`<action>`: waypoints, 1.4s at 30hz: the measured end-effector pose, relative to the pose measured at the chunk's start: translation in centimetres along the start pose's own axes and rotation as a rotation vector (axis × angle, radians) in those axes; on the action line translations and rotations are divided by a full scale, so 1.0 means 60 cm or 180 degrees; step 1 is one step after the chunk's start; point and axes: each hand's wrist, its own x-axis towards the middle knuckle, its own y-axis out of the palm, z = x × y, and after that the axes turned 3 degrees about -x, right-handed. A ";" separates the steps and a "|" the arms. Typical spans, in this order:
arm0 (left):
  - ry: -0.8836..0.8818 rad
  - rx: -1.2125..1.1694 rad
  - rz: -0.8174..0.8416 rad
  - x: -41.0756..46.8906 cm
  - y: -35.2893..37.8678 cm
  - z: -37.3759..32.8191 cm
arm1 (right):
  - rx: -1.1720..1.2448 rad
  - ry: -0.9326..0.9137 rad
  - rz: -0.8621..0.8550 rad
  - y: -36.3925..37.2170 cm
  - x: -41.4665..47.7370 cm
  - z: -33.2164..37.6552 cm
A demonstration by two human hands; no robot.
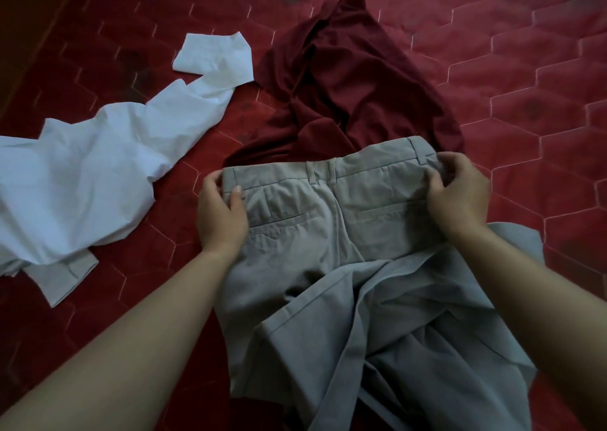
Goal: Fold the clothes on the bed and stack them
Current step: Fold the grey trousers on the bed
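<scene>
Rumpled trousers [328, 233], waistband pinched by left hand [220, 215] and right hand [460, 194]; shirt [82, 174], maroon top [354, 79] lie unfolded mid-bed [525, 69].

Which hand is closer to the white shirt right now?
Left. The left hand grips the grey trousers at the waistband corner beside the white shirt, not touching it. The right hand grips the opposite corner, across the waistband.

Red quilted bed cover [525, 79], hex stitching, dim light, dark strip [26, 20] top-L.
</scene>
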 end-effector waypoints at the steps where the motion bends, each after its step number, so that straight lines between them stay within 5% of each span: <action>1: 0.0052 -0.0151 0.0010 -0.012 -0.002 -0.015 | 0.0227 -0.0004 -0.0042 -0.011 -0.007 0.005; 6: 0.0142 -0.0663 0.0489 -0.083 0.026 -0.098 | 0.1173 -0.0045 0.0446 -0.028 -0.089 0.034; 9: 0.0116 -0.0725 0.0724 -0.123 0.072 -0.145 | 0.1265 -0.0446 0.0538 -0.024 -0.135 0.044; 18: 0.0110 -0.0164 0.0930 -0.134 0.074 -0.175 | 0.0940 -0.0379 0.0799 -0.070 -0.146 0.010; 22: 0.0470 -0.0049 0.1231 -0.174 -0.049 -0.232 | 0.0503 -0.0102 0.1096 -0.188 -0.154 0.036; 29: 0.0860 -0.0627 0.1397 -0.237 -0.277 -0.475 | 0.0924 -0.0340 0.0990 -0.462 -0.144 0.185; 42: 0.2362 -0.1614 0.1325 -0.437 -0.621 -1.024 | 0.1745 -0.2180 -0.0103 -0.983 -0.101 0.456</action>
